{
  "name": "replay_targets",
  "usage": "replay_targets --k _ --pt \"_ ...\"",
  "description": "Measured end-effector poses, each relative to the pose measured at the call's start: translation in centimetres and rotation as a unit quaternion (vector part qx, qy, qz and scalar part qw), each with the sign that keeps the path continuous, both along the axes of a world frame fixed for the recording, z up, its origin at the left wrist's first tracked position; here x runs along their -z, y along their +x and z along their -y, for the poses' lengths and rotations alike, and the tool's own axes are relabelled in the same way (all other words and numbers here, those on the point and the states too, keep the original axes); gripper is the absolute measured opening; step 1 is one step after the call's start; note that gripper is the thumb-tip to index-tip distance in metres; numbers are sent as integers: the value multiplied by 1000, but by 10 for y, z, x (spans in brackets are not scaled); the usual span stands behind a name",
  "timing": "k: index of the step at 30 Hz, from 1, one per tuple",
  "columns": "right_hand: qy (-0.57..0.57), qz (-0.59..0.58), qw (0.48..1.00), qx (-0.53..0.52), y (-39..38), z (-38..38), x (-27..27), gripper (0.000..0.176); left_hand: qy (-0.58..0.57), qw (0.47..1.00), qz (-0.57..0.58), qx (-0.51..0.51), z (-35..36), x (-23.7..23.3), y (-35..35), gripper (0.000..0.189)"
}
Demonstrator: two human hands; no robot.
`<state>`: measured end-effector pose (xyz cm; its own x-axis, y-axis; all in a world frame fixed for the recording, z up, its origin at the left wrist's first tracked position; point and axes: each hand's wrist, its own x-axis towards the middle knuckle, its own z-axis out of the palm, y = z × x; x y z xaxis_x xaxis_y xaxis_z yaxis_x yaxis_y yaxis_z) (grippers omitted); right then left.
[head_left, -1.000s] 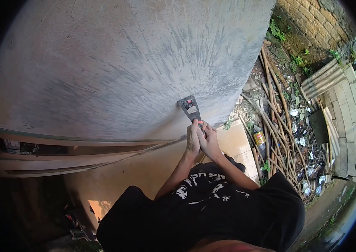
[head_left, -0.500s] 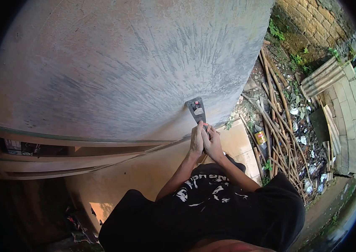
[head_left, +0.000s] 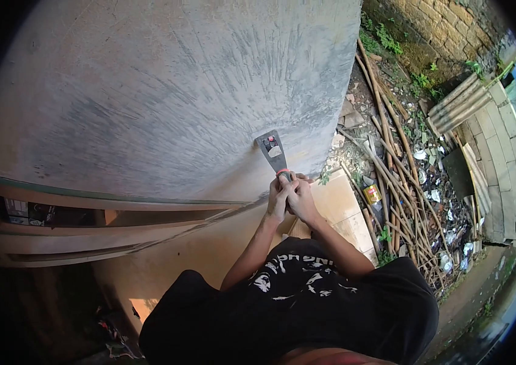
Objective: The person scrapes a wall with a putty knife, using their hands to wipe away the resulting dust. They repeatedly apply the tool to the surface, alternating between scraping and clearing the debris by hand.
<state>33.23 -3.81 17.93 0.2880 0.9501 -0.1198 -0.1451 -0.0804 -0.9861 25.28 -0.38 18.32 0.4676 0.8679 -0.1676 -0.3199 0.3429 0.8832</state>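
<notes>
Both of my hands are wrapped round the handle of a scraper [head_left: 272, 159]. Its broad grey blade, with a label on it, points away from me, and its edge is right at the painted wall [head_left: 221, 109]. My left hand [head_left: 277, 199] closes on the handle from the left, below the reddish collar. From the right, my right hand [head_left: 300, 198] overlaps it, also closed. Most of the handle is hidden by my fingers. Scrape marks fan out across the wall's worn grey and pale surface around the blade.
A window ledge [head_left: 118, 237] runs along the left below the wall. Tiled floor [head_left: 337, 204] lies beneath my hands. To the right are a pile of bamboo poles [head_left: 395, 176], a yellow can [head_left: 372, 194], litter, and a low block wall [head_left: 501, 164]. A brick wall [head_left: 446, 24] stands beyond.
The scraper and both hands have shifted slightly left and up in view. More of the blade and the reddish collar now shows above my fingers. The view has shifted slightly too.
</notes>
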Motion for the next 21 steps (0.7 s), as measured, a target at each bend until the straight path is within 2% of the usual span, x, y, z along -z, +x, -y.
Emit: replay_targets --k 1,3,5,7,10,11,14,16,18,21 --pt "42 15 999 19 0 1 -10 33 19 1000 4 -3 2 -5 2 22" --pt "41 22 999 28 -7 0 3 33 27 999 -14 -20 1 24 -3 23" --pt "41 28 998 39 -10 -1 4 35 36 998 -34 -36 0 13 -2 24" --pt "31 85 995 48 -9 1 2 30 8 1000 -4 -4 3 -3 -1 24" --pt "26 63 997 41 -10 1 -9 29 47 997 -55 -31 -1 0 -3 25" --pt "28 64 997 39 -11 -2 -8 29 17 998 -46 -45 0 -2 -2 26" --pt "-2 33 998 47 -14 -2 -4 29 18 998 -67 -7 -4 -8 -5 28" --pt "4 23 1000 17 -10 -3 -3 34 8 999 -47 -5 -4 15 -5 28" --pt "-7 35 999 3 -5 -4 5 34 75 990 -115 -40 -8 48 -8 30" --pt "25 21 999 1 -7 -7 14 33 51 993 -103 -24 -11 45 -8 28"
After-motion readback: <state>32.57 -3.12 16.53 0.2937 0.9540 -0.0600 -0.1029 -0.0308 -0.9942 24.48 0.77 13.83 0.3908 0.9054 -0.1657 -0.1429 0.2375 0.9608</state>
